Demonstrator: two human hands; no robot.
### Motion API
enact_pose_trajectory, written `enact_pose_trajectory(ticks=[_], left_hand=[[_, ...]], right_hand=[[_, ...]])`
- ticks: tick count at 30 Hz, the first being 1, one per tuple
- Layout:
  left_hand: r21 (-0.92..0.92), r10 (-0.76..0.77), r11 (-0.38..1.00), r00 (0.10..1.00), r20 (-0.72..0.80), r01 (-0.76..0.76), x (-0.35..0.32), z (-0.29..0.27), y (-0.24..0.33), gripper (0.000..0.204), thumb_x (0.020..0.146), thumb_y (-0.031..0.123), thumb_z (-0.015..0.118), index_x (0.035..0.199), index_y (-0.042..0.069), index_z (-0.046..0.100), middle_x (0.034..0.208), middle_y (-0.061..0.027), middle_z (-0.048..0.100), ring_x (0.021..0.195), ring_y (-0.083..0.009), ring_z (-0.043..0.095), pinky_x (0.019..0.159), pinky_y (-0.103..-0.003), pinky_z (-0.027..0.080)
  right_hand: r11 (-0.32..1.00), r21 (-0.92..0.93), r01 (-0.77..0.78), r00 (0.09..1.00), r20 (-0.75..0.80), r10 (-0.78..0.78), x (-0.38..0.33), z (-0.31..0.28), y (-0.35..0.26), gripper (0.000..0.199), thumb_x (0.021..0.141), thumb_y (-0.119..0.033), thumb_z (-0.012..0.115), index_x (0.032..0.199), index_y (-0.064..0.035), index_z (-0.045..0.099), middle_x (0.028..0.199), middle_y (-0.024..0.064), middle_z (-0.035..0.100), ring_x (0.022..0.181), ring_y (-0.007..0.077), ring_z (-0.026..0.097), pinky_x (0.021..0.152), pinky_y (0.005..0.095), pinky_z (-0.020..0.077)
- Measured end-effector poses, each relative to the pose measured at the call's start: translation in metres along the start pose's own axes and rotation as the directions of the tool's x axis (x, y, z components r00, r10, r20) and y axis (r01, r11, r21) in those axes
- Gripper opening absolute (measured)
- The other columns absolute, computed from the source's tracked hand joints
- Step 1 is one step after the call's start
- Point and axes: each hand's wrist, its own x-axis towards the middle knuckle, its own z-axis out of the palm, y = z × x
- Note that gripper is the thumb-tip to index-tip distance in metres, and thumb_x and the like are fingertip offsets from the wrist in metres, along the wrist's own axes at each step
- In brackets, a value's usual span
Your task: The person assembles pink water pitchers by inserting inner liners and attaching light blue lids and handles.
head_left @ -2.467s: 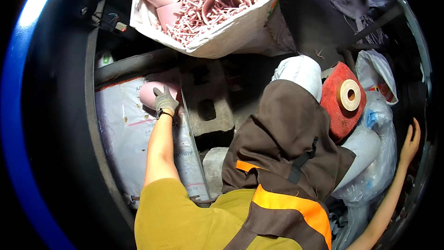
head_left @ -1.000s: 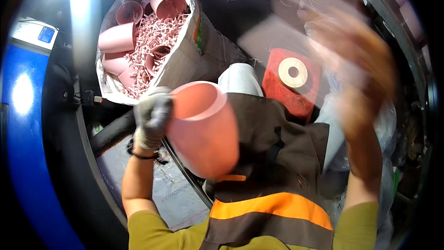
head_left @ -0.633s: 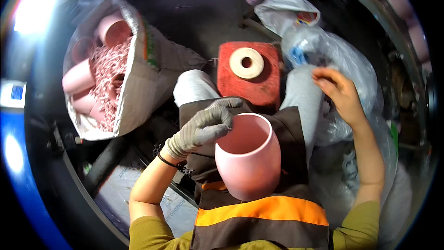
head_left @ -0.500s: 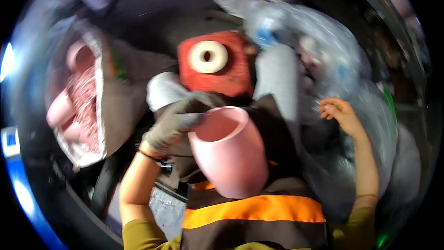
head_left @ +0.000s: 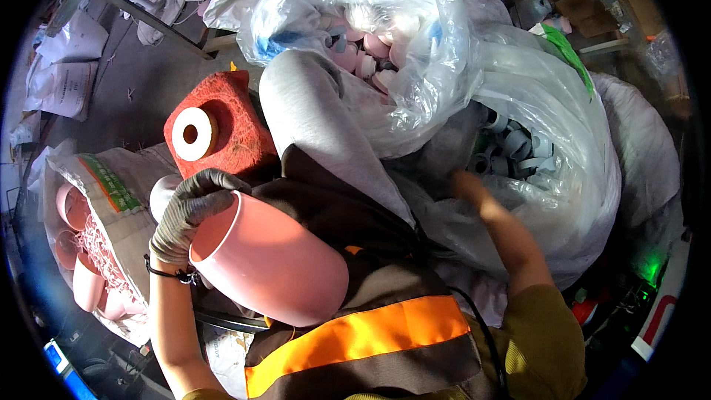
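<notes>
A cluttered workshop floor [head_left: 141, 81] strewn with sacks and paper spreads out past my hands. My gloved left hand [head_left: 194, 211] clasps the rim of a pink plastic pot [head_left: 270, 259], tilted on its side against my lap. My bare right hand [head_left: 468, 184] reaches into a clear plastic bag [head_left: 548, 163] of grey rings [head_left: 511, 144]; I cannot tell whether it is clenched, since its fingers are hidden. Beyond my left hand sits a red block carrying a white spool [head_left: 194, 133]; to its outer side lies a sack [head_left: 104, 207] of pink pots. I judge I should steady the pot, mouth up, while feeling for one ring.
</notes>
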Motion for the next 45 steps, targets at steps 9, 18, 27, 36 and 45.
enact_pose_trajectory(ticks=[9, 18, 27, 36, 45], left_hand=[[0.249, -0.001, 0.968, 0.994, -0.112, 0.029, 0.007, 0.002, 0.001, 0.017, 0.083, 0.009, 0.07, 0.097, 0.002, 0.067, 0.091, -0.0013, 0.067, 0.087, -0.0098, 0.06, 0.082, -0.025, 0.047], [0.238, 0.055, 0.97, 0.998, -0.01, -0.051, 0.02, -0.003, 0.002, 0.021, 0.083, 0.013, 0.072, 0.1, 0.002, 0.067, 0.094, 0.0004, 0.065, 0.091, -0.0091, 0.059, 0.086, -0.025, 0.046], [-0.524, 0.458, 0.814, 0.83, 0.318, -0.249, 0.002, 0.0, -0.005, 0.065, 0.082, 0.019, 0.073, 0.137, 0.0, 0.046, 0.131, -0.0119, 0.056, 0.121, -0.0218, 0.053, 0.106, -0.036, 0.038], [-0.508, 0.463, 0.809, 0.853, 0.24, -0.297, -0.007, -0.045, -0.073, 0.039, 0.091, 0.014, 0.066, 0.127, 0.001, 0.057, 0.12, -0.004, 0.062, 0.112, -0.0125, 0.056, 0.099, -0.029, 0.044], [-0.681, 0.458, 0.665, 0.888, 0.047, -0.307, -0.006, -0.031, -0.122, 0.046, 0.09, 0.023, 0.057, 0.128, -0.004, 0.053, 0.122, -0.0128, 0.059, 0.116, -0.0218, 0.054, 0.103, -0.033, 0.041]], right_hand=[[0.945, 0.066, 0.321, 0.933, -0.195, -0.303, 0.007, 0.11, -0.046, 0.025, 0.087, -0.018, 0.058, 0.1, 0.0009, 0.069, 0.105, 0.0247, 0.065, 0.094, 0.0395, 0.064, 0.081, 0.0481, 0.0492], [0.774, 0.427, 0.467, 0.659, -0.752, 0.016, -0.105, -0.078, -0.064, 0.03, 0.099, -0.025, 0.052, 0.088, 0.0027, 0.057, 0.075, 0.0188, 0.063, 0.067, 0.028, 0.061, 0.065, 0.0379, 0.0448], [0.154, 0.832, 0.532, 0.752, -0.381, -0.539, -0.196, -0.271, -0.313, 0.034, 0.095, -0.039, 0.057, 0.088, -0.0062, 0.065, 0.078, 0.0025, 0.063, 0.068, 0.0095, 0.058, 0.063, 0.0223, 0.046], [-0.08, 0.688, 0.721, 0.312, -0.426, -0.849, -0.203, -0.181, -0.3, 0.1, 0.084, -0.057, 0.065, 0.149, 0.0018, 0.017, 0.142, 0.0201, 0.044, 0.129, 0.0292, 0.046, 0.107, 0.0395, 0.036], [0.281, 0.421, 0.862, 0.506, -0.719, -0.476, -0.225, -0.215, -0.302, 0.038, 0.095, -0.019, 0.06, 0.128, 0.0001, 0.056, 0.095, 0.0044, 0.059, 0.066, 0.0057, 0.048, 0.058, 0.0204, 0.0394]])
